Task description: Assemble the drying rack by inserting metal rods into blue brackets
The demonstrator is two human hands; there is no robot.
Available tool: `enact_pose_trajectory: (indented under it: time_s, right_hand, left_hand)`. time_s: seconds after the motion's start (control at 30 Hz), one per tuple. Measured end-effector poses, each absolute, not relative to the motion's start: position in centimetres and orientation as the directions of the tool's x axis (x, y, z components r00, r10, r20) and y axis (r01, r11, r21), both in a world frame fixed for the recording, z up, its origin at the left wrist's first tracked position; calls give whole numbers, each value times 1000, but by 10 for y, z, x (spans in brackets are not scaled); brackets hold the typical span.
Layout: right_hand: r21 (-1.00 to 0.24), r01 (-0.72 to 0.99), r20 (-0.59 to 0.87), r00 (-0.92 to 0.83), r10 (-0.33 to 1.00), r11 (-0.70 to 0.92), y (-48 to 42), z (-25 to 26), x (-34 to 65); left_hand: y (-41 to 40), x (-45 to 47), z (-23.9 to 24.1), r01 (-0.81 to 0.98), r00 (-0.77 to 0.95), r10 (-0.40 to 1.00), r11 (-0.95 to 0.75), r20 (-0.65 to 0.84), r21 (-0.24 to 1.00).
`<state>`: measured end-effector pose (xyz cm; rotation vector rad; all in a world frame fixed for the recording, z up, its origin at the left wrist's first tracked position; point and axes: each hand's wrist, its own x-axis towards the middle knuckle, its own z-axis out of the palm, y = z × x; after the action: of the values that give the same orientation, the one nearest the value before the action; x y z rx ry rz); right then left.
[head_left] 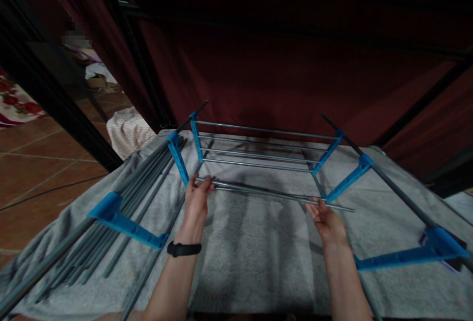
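My left hand (198,194), with a black band on its wrist, pinches a thin grey metal rod (258,191) near its left end. Toward the other end, my right hand (325,216) has its fingers around the same rod, whose tip sticks out past them. A second rod lies close along it, partly hidden. Beside my left hand stands a blue plastic bracket (179,159), and by my right hand another blue bracket (349,179). Farther back, several thin rods (258,163) span a pair of blue brackets on the rack frame.
Loose grey tubes (142,202) lie in a bundle on the left of the grey blanket (254,262). Long side poles (399,190) carry nearer blue brackets (125,225). Dark red curtains (266,79) hang behind, framed by black posts. A striped cloth (129,131) lies at left.
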<state>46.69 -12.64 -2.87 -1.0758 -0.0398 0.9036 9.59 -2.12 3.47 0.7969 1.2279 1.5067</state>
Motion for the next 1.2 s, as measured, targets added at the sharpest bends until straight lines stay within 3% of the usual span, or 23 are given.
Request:
enact_pose_trajectory:
  time_s: [0.07, 0.13, 0.47, 0.8, 1.2]
  right_hand:
    - [-766, -620, -381, 651, 656, 170, -125, -28, 464]
    - [-759, -629, -384, 643, 663, 170, -125, -28, 463]
    - [-738, -655, -417, 633, 653, 163, -125, -23, 461]
    - [-685, -720, -452, 541, 709, 112, -121, -10, 438]
    - [-611, -791, -372, 252, 893, -31, -119, 1, 395]
  left_hand:
    - [-22, 98, 40, -606, -247, 935, 56, -255, 793]
    - [-23, 99, 44, -684, -236, 927, 56, -293, 727]
    - [-27, 106, 53, -701, -184, 944, 69, -273, 710]
    - [-38, 128, 69, -615, -120, 991, -34, -51, 788]
    - [-72, 169, 93, -468, 6, 978, -182, 209, 865]
